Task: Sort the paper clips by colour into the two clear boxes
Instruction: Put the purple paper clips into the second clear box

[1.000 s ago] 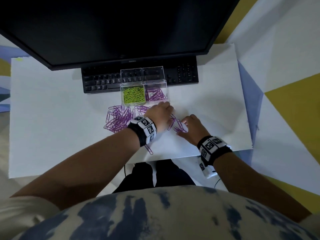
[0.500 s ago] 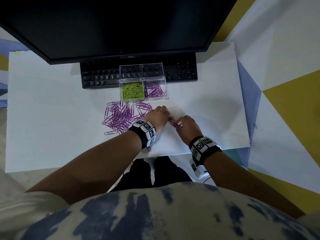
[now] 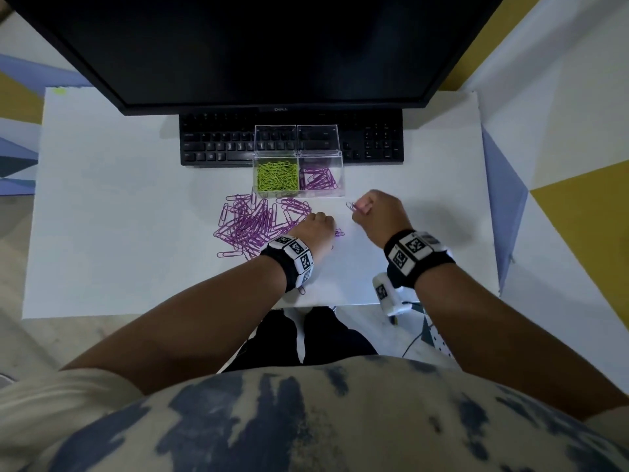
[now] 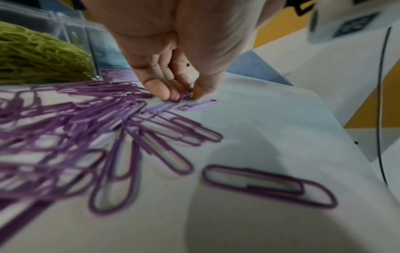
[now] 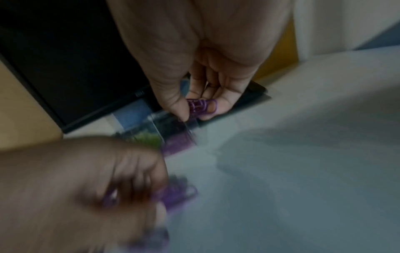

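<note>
Two clear boxes stand side by side in front of the keyboard: the left box [image 3: 276,195] holds green clips, the right box [image 3: 341,185] holds purple clips. A heap of purple paper clips [image 3: 253,223] lies on the white desk below them. My right hand [image 3: 361,208] is raised just below the right box and pinches a few purple clips [image 5: 200,106] between thumb and fingers. My left hand [image 3: 325,226] is down on the desk at the heap's right edge, its fingertips [image 4: 171,93] pinching purple clips [image 4: 186,95].
A black keyboard [image 3: 218,144] and a dark monitor [image 3: 258,46] stand behind the boxes. One loose purple clip [image 4: 268,185] lies near the desk's front edge under my left wrist. The desk's front edge [image 3: 340,305] runs just behind my wrists.
My right hand has lifted off the desk with purple clips and moved up towards the right box. The left hand has stayed at the heap's right edge, gathering clips.
</note>
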Available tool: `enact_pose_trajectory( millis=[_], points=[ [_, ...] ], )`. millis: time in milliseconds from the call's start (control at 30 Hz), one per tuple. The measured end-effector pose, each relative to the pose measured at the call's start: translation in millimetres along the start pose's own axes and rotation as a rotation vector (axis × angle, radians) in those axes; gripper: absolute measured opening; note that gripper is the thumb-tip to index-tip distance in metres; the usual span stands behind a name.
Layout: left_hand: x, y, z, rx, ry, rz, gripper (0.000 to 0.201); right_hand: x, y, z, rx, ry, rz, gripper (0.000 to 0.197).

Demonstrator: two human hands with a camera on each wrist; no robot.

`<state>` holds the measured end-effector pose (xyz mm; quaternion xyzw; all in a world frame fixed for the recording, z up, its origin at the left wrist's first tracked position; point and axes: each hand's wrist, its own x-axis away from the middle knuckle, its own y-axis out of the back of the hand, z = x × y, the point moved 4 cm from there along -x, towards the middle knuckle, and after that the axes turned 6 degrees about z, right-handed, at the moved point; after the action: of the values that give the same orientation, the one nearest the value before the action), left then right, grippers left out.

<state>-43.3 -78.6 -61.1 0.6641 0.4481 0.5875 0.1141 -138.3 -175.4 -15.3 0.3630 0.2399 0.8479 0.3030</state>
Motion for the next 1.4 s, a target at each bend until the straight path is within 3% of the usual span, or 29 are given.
enact_pose_trajectory(
  millis=[167, 300, 400, 633, 767, 833, 1033, 1167, 1300, 1400],
  points=[
    [12, 2, 13, 0.086, -0.089, -0.079, 0.036, -36, 5, 73, 0.095, 0.247, 0.056, 0.005],
    [27, 9, 28, 0.132, -0.094, -0.176, 0.026, -55, -11, 101, 0.361, 0.311, 0.122, 0.014],
    [41, 26, 44, 0.16, -0.07, -0.245, 0.022, -62, -20, 97, 0.402, 0.316, 0.136, 0.014],
    [49, 95, 68, 0.184, -0.048, -0.429, 0.011, -40, -12, 68, 0.107, 0.326, -0.042, 0.01],
    [26, 127, 58, 0.149, -0.107, -0.448, 0.012, -7, -42, 41, 0.143, 0.251, 0.116, 0.011],
    [12, 133, 47, 0.074, -0.122, -0.402, 0.015, 5, -62, 33, 0.234, 0.239, 0.222, 0.029],
    [-4, 119, 42, -0.013, -0.137, -0.35, 0.029, 10, -87, 38, 0.311, 0.316, 0.254, 0.048],
    [27, 97, 62, 0.166, -0.183, -0.511, 0.013, 6, -100, 51, 0.437, 0.407, 0.33, 0.055],
    [60, 53, 96, 0.298, -0.088, -0.482, 0.009, 3, -114, 59, 0.532, 0.507, 0.361, 0.051],
    [72, 22, 118, 0.317, 0.031, -0.422, 0.017, 1, -117, 62, 0.55, 0.52, 0.314, 0.031]
  ],
)
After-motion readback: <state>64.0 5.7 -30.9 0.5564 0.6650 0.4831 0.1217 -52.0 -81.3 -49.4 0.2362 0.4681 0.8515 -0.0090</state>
